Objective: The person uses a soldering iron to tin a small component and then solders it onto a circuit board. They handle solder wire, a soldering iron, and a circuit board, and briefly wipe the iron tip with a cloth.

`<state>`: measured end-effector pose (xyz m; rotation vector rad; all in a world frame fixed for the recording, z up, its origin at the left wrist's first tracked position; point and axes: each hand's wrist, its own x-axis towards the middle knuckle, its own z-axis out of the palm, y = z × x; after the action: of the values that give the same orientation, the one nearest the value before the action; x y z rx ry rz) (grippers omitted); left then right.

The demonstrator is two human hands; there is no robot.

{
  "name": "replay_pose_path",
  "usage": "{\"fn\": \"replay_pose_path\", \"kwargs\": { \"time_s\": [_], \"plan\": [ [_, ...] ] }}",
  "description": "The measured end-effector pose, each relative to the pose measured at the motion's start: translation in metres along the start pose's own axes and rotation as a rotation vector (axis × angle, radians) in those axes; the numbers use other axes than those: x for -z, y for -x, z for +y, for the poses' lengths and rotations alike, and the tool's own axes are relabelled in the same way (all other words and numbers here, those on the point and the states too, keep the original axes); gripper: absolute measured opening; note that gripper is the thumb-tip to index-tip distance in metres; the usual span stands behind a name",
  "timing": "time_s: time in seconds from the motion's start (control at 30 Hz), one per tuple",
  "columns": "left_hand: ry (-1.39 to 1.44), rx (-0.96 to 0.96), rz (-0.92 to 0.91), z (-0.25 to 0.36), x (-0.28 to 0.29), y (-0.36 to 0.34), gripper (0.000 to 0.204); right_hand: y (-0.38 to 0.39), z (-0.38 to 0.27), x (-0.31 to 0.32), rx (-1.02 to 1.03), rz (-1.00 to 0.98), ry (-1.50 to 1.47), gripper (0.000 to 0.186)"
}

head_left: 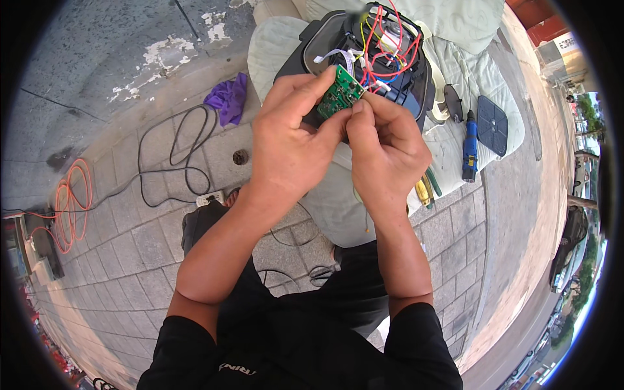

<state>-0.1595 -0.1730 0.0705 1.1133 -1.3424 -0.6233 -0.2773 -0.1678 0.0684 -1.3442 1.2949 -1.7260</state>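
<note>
My left hand [291, 140] grips a green circuit board [338, 93] by its left and lower edges. My right hand [387, 146] pinches at the board's lower right corner, fingers curled. Beyond them lies an opened dark appliance housing [315, 45], full of red, yellow and blue wires [396, 55]. A white connector on a ribbon lead [335, 55] lies just above the board. Whether the board is joined to these leads is hidden.
The housing rests on pale padding [273, 42] with a blue power tool [470, 146], square dark plate [492, 125] and yellow-green hand tools [426, 190]. Purple cloth [229, 101], black cable [140, 169] and orange cord [71, 201] lie left on paving. Parked cars [569, 240] show far right.
</note>
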Motion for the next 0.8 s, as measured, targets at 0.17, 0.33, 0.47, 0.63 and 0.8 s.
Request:
{"fn": "replay_pose_path", "kwargs": {
  "time_s": [0.17,0.33,0.47,0.63,0.8],
  "plan": [
    [0.002,0.024,-0.007,0.003,-0.001,0.0,0.054,0.001,-0.007,0.0,-0.075,-0.006,-0.055,0.015],
    [-0.002,-0.016,0.008,0.0,-0.002,-0.001,0.05,0.001,-0.006,0.0,-0.062,0.0,-0.018,0.016],
    [-0.009,-0.022,-0.005,-0.002,-0.002,-0.002,0.052,0.0,-0.015,0.004,-0.12,-0.044,-0.028,0.019],
    [-0.058,0.091,-0.073,0.011,0.004,-0.004,0.055,0.0,-0.015,0.006,-0.064,-0.109,0.017,0.022],
    [0.063,0.173,-0.101,0.01,0.006,-0.006,0.053,-0.001,-0.008,0.004,0.012,-0.122,-0.045,0.022]
  ]
}}
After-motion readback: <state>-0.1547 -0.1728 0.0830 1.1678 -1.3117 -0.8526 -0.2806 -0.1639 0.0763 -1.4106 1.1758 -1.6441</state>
